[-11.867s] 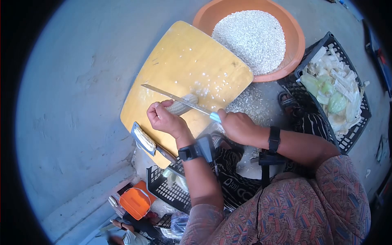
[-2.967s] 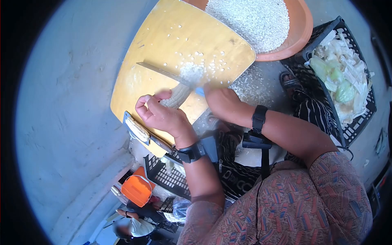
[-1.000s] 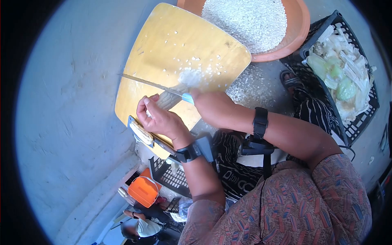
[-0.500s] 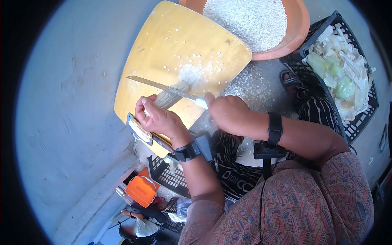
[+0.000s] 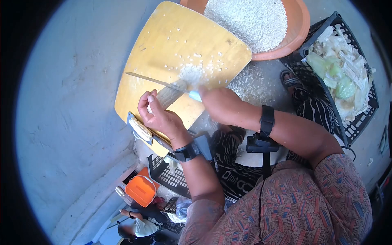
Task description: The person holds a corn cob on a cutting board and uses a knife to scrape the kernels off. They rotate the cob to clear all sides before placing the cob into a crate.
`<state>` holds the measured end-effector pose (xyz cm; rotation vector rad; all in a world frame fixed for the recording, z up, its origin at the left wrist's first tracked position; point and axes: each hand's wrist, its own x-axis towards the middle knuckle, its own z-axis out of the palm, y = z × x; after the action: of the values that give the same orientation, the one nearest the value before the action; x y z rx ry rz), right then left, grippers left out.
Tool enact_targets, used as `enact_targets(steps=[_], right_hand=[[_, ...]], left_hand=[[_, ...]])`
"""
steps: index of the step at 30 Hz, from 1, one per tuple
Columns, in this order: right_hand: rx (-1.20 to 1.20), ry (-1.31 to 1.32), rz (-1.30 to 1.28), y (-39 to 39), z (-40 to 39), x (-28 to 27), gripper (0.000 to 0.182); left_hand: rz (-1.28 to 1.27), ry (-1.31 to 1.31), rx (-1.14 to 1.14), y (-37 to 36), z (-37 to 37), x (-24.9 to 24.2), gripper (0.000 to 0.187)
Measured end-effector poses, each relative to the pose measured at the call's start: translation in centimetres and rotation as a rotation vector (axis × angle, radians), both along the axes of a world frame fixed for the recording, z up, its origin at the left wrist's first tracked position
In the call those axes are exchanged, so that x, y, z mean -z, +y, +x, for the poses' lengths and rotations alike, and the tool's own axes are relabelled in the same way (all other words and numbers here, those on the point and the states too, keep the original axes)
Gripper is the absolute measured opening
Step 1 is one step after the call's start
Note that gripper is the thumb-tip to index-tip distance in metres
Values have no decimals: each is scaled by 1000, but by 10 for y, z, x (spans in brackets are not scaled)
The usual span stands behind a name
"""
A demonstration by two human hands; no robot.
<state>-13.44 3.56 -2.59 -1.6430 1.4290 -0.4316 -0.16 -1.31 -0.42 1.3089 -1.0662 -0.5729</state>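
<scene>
A pale corn cob stands tilted over a yellow board, with its far end by a small heap of white kernels. My left hand is closed around the near end of the cob, thumb and fingers raised along it. My right hand, slightly blurred, grips the light handle of a long knife. The blade lies across the far part of the cob and points left over the board. Loose kernels are scattered on the board beyond the blade.
A terracotta-coloured basin full of white kernels stands beyond the board. To the right, a black crate holds husks. Another cob lies at the board's near left edge. An orange bucket and another person are lower left.
My right hand and the knife have shifted left and slightly up along the cob. My left hand's fingers have lifted and turned a little around the cob.
</scene>
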Motion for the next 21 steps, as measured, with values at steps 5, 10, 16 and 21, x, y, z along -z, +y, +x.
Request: enact_targets(steps=[5,10,16,21], right_hand=[[2,-25,-86,9,-5,-5,22],[-48,-24,44,22,-16,-18,25],[-59,33,22,24,-14,-12,25],[-33,33,43,12,-5,-6,22]], left_hand=[[-3,-138,204,2,12,2,10],[-5,67,93,6,5,-1,6],[-55,34,39,10,-4,1,5],[-22,120,91,12,-3,2,5]])
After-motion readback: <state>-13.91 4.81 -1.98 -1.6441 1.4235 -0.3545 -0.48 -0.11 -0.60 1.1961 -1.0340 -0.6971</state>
